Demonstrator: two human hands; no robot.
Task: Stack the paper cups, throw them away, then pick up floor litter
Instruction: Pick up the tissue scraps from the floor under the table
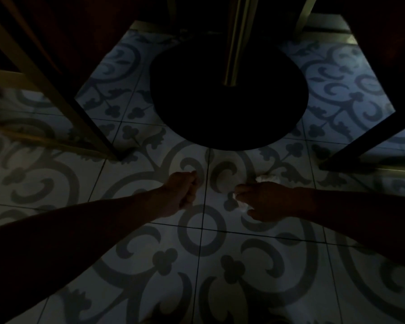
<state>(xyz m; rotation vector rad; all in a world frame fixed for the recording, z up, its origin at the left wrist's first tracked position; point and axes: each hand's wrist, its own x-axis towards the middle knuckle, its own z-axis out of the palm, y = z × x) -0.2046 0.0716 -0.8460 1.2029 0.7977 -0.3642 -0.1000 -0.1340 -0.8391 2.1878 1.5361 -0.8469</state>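
Note:
The view is dim, under a table, looking at a patterned tile floor [197, 265]. My right hand [269, 202] is low over the floor with its fingers closed on crumpled white paper litter [241, 205]; more white paper [267, 178] shows just beyond the knuckles. My left hand [181, 191] hovers to the left of it, curled into a loose fist; whether it holds anything is hidden. No paper cups are in view.
A round black table base [227, 108] with a metal post [234, 43] stands right beyond my hands. Chair legs [80, 118] slant down at the left, and another dark chair leg [365, 146] at the right.

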